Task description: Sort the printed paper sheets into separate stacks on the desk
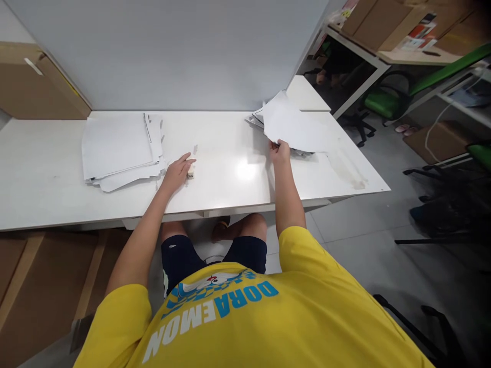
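My right hand (280, 152) pinches the near edge of a white paper sheet (289, 122) on top of a loose, uneven pile at the right of the white desk (222, 143). Other sheets stick out beneath it. My left hand (177, 174) rests on the desk with its fingers stretched out. Close beside its fingers lies a small pale block (191, 175) with dark marks, too small to name. Just left of that hand is a second stack of paper (118, 148), its edges ragged and some sheets askew.
A grey partition (192, 51) rises behind the desk. One cardboard box (38, 82) stands at the back left, and large cardboard pieces (57, 276) are below the desk at left. To the right are a green chair (383, 102) and another desk bearing boxes (378, 25).
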The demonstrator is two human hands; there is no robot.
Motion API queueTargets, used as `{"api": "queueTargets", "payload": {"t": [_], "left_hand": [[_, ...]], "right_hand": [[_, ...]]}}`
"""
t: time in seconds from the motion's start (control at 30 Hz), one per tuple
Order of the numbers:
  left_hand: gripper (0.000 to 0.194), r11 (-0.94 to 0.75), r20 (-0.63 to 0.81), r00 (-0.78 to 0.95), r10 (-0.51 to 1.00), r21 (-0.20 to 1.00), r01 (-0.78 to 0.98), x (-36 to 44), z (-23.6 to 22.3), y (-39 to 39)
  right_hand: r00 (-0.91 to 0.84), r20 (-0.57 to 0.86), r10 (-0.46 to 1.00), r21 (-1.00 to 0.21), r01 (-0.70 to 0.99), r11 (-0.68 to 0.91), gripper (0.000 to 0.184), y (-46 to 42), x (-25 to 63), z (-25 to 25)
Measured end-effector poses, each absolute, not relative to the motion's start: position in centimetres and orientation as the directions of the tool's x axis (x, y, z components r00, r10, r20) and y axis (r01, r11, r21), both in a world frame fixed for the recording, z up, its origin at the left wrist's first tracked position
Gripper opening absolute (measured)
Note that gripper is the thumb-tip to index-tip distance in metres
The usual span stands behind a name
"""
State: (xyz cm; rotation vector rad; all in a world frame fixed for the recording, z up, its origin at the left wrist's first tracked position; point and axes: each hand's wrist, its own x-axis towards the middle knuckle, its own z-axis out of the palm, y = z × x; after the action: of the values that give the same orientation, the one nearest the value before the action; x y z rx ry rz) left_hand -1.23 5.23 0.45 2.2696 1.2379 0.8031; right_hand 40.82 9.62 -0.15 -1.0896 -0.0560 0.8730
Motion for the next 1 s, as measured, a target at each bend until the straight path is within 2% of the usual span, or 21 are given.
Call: {"api": "queueTargets", "payload": {"t": [0.2, 0.37, 0.43, 0.5, 0.6, 0.7, 0.8, 0.9, 1.0], "left_hand": [[0.063, -0.497, 0.264, 0.432, 0.862, 0.606, 0.622, -1.2, 0.4, 5.2], [0.062, -0.491, 0.255, 0.433, 0.864, 0.613, 0.619, -1.3, 0.5, 5.0], [0.062, -0.489, 0.259, 0.428, 0.866, 0.617, 0.616, -1.3, 0.6, 5.0], [0.063, -0.487, 0.264, 0.422, 0.868, 0.623, 0.612, -1.3, 0.6, 4.9], [0.062, -0.482, 0.264, 0.417, 0.870, 0.636, 0.603, -1.3, 0.6, 4.8], [0.061, -0.474, 0.255, 0.415, 0.873, 0.643, 0.602, -1.4, 0.6, 4.7], [0.060, -0.473, 0.257, 0.412, 0.874, 0.644, 0.602, -1.4, 0.7, 4.6], [0.060, -0.474, 0.256, 0.414, 0.874, 0.641, 0.604, -1.5, 0.7, 4.5], [0.058, -0.464, 0.246, 0.411, 0.878, 0.649, 0.603, -1.5, 0.7, 4.5]], "right_hand": [[0.591, -0.434, 0.680, -0.776, -0.628, 0.051, 0.033, 12.2, 42.3, -0.6], [0.336, -0.526, 0.781, -0.712, -0.676, -0.188, 0.042, 11.7, 43.0, 0.0], [0.276, -0.536, 0.798, -0.699, -0.674, -0.237, 0.043, 11.5, 42.9, 0.3], [0.259, -0.501, 0.826, -0.676, -0.713, -0.187, 0.048, 11.8, 42.6, 0.6], [0.236, -0.399, 0.886, -0.573, -0.819, -0.040, 0.054, 13.0, 41.8, 1.0], [0.294, -0.350, 0.889, -0.491, -0.866, 0.094, 0.052, 14.7, 41.6, 1.5], [0.384, -0.350, 0.854, -0.523, -0.837, 0.162, 0.052, 16.2, 42.2, 1.7], [0.409, -0.349, 0.843, -0.588, -0.796, 0.143, 0.050, 17.0, 42.9, 1.8], [0.379, -0.352, 0.856, -0.599, -0.794, 0.105, 0.048, 17.0, 42.5, 1.3]]}}
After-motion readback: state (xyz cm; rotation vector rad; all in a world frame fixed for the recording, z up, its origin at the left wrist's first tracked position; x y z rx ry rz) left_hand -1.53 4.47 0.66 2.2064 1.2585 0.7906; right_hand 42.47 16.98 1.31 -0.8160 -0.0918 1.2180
